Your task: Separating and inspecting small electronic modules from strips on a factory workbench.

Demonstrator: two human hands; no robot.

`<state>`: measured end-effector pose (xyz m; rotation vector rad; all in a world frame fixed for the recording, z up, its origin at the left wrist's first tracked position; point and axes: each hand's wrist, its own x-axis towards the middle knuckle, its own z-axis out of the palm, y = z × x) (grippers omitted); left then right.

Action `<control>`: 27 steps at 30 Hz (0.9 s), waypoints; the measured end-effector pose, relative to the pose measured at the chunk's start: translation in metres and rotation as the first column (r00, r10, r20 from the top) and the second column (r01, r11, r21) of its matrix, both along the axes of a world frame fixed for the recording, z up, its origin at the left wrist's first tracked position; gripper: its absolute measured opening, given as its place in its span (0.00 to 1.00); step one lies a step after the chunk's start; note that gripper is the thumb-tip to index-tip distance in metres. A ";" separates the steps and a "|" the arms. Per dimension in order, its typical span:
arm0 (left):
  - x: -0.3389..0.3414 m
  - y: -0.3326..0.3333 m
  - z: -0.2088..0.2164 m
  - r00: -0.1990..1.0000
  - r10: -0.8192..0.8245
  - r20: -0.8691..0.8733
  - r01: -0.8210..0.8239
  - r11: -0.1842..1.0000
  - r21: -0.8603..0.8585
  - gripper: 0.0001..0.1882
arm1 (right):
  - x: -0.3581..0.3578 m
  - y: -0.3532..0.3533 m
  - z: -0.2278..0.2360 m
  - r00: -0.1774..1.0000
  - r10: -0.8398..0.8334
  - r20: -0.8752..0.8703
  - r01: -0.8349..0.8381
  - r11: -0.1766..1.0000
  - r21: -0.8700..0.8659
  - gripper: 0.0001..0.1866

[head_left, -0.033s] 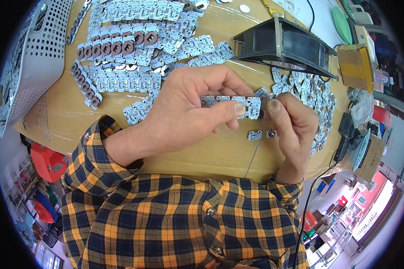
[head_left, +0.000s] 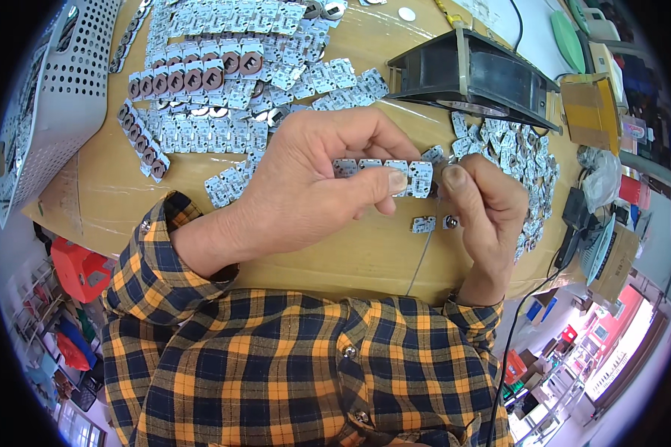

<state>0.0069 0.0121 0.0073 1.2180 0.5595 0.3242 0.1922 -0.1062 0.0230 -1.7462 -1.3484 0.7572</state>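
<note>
My left hand (head_left: 298, 171) is closed around a strip of small white circuit boards (head_left: 419, 179), its thumb lying along the boards near the strip's right end. My right hand (head_left: 488, 201) is pinched just beyond that end, with a small greyish piece at the fingertips that is mostly hidden and too small to name. Below the strip's end, a loose little circuit board (head_left: 423, 224) and another small piece with a round dark centre (head_left: 450, 222) lie on the table. A thin grey cord (head_left: 420, 262) runs from the table's near edge up towards my right fingers.
Rows of circuit board strips (head_left: 201, 134) cover the table's far left, some bearing brown rings (head_left: 193, 79). A perforated grey basket (head_left: 73, 89) stands at left. A black-framed fan (head_left: 466, 74) sits far right, beside a heap of loose boards (head_left: 533, 171). A cardboard box (head_left: 590, 112) is farther right.
</note>
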 end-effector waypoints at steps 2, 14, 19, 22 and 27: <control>0.000 0.000 -0.001 1.000 0.007 0.020 -0.007 0.999 0.036 0.08 | -0.001 -0.002 0.001 0.980 -0.038 -0.196 0.034 0.999 -0.021 0.16; -0.002 0.001 -0.002 0.997 -0.069 0.036 0.066 0.996 0.067 0.07 | 0.001 0.000 0.005 0.961 0.162 -0.224 -0.187 0.978 -0.097 0.13; -0.001 -0.001 -0.007 0.995 -0.074 0.068 0.067 0.993 0.101 0.07 | -0.006 0.002 0.001 0.961 0.139 -0.240 -0.170 0.979 -0.112 0.12; 0.001 -0.003 -0.008 0.996 -0.044 0.081 0.039 0.997 0.064 0.07 | -0.014 0.003 -0.001 0.976 0.101 -0.191 -0.121 0.988 -0.098 0.11; 0.002 -0.005 -0.004 0.987 0.081 0.140 -0.073 0.996 -0.060 0.09 | -0.018 0.003 -0.007 0.977 0.004 -0.213 -0.010 0.999 -0.030 0.16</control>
